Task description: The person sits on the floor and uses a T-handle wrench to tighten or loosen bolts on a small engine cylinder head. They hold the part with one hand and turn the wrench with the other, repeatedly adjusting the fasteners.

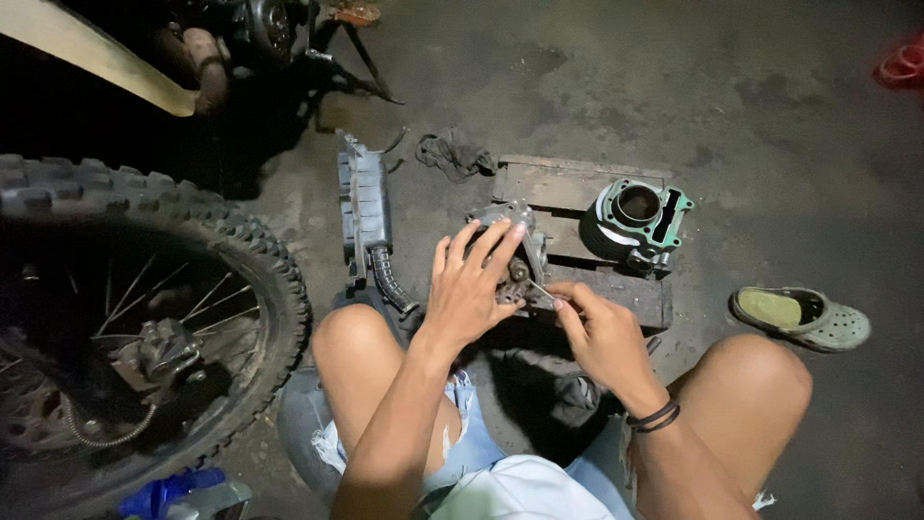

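A grey metal engine head (510,246) rests on a low wooden pallet (577,193) in front of my knees. My left hand (470,284) lies spread over it, fingers pressing on its top. My right hand (602,332) pinches a thin metal tool (541,291) whose tip meets the engine head's near side. A green-rimmed engine cylinder (635,223) stands on the pallet to the right, apart from both hands.
A knobby motorcycle wheel (144,318) with spokes fills the left. A grey airbox with a ribbed hose (371,226) lies on the concrete floor beside a dark rag (452,152). A green clog (801,316) sits at right; a blue object (168,491) is at bottom left.
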